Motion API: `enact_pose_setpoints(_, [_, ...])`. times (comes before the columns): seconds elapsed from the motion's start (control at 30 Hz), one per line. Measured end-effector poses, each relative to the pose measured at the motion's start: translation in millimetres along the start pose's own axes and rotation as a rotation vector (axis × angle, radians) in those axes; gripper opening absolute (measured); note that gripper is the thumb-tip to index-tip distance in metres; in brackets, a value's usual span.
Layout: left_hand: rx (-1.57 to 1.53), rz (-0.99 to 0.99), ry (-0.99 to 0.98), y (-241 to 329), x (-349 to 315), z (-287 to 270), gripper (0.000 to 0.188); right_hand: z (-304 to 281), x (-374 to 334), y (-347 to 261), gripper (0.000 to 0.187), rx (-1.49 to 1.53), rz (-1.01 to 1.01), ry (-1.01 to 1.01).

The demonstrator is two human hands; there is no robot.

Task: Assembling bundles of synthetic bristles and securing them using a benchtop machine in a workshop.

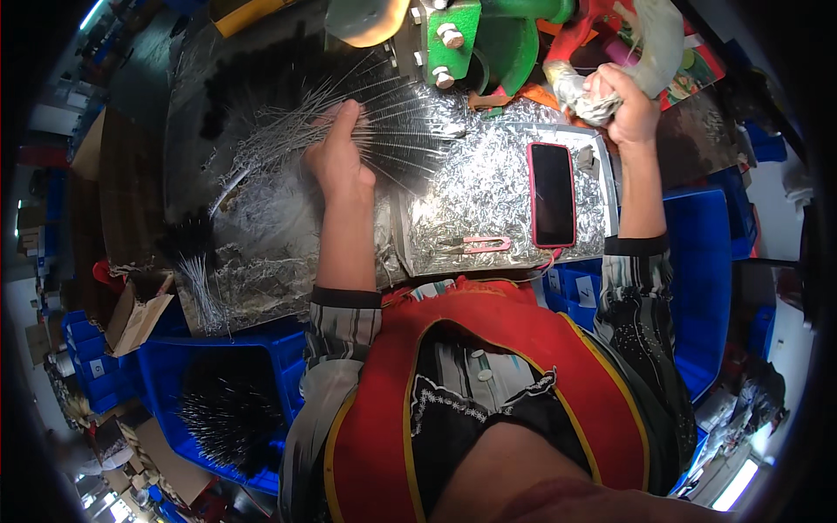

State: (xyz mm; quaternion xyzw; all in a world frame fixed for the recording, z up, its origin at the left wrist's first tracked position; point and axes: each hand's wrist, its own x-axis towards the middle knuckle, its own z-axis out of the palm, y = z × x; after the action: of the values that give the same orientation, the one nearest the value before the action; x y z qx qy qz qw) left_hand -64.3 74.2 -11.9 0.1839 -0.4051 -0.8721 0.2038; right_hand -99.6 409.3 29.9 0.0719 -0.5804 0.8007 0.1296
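My left hand is closed round a bunch of thin metal wires, its thumb pointing up. The wires fan out to the right, their tips near the green machine with its large bolts. My right hand grips the cloth-wrapped rim of a red handwheel at the upper right. Below the machine lies a tray full of small shiny metal bits. On those bits rest a phone in a pink case and pink thread snips.
More wires with black bristle ends lie on the bench's left side, and a small bundle sits at its near left corner. A blue bin with dark-bristled pieces stands below. Another blue bin is to my right.
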Motion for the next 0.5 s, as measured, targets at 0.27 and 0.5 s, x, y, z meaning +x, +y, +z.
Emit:
enact_pose_setpoints(0.27, [0.051,-0.009,0.096,4,-3,9,0.021,41,-6,-56,0.032,-0.162,0.048,0.027])
enact_pose_setpoints(0.5, [0.052,-0.039,0.112,5,-4,13,0.021,43,-8,-59,0.034,-0.208,0.116,0.062])
